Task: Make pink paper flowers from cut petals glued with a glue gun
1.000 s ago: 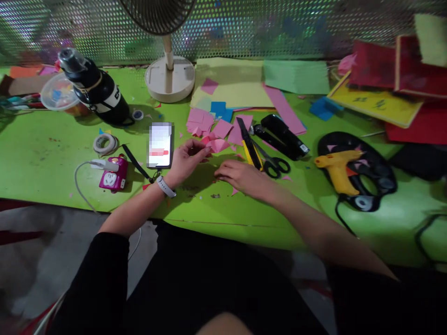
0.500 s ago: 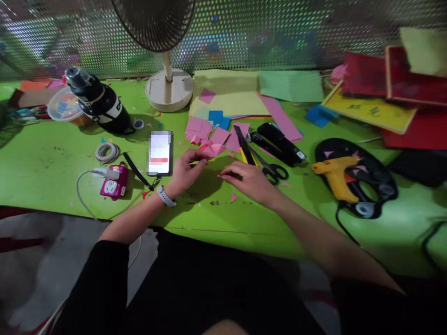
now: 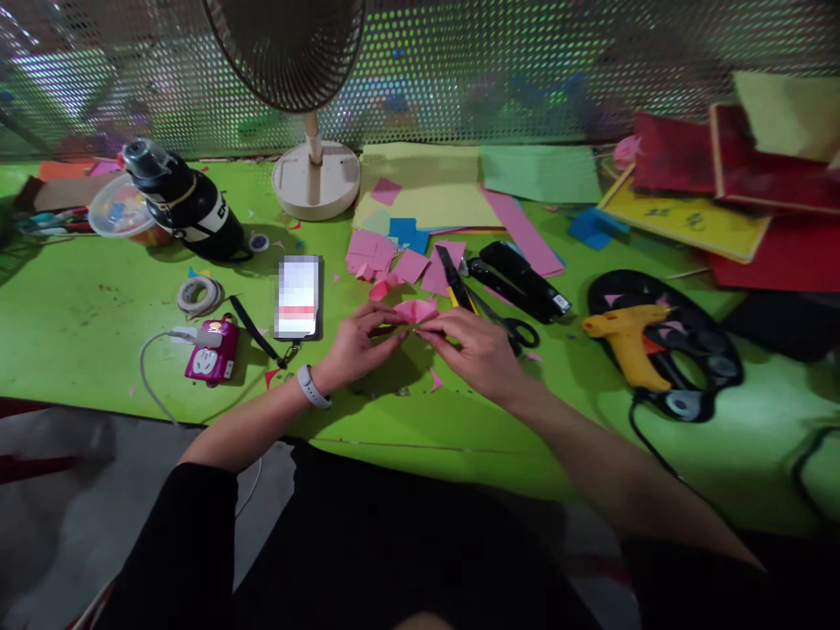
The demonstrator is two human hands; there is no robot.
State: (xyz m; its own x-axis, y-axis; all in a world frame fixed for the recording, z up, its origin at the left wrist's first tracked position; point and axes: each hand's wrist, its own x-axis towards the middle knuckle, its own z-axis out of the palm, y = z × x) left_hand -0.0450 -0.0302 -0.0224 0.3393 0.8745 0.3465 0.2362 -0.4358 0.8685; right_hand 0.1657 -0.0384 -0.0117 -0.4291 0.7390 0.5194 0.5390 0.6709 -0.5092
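Pink folded paper (image 3: 416, 311) sits between the two hands, above the green tabletop (image 3: 394, 424) and near its middle. The left hand (image 3: 358, 346), with a pale band (image 3: 313, 388) on its wrist, has its fingers drawn narrow at the paper's left edge; the right hand (image 3: 482, 354) pinches at its lower edge. Thumb and forefinger come close together on each side, so the paper is held between them, the two sets of fingertips almost meeting.

Just behind lie pink squares (image 3: 369, 252) and blue pieces (image 3: 407, 233). Beside the right hand are a yellow-and-black cutter (image 3: 452, 276), scissors (image 3: 523, 332) and a black stapler (image 3: 521, 282). Left of the left hand lies a lit phone (image 3: 298, 297), its screen blurred out. Well to the right, a yellow glue gun (image 3: 630, 341) rests on a black rounded base (image 3: 715, 385).
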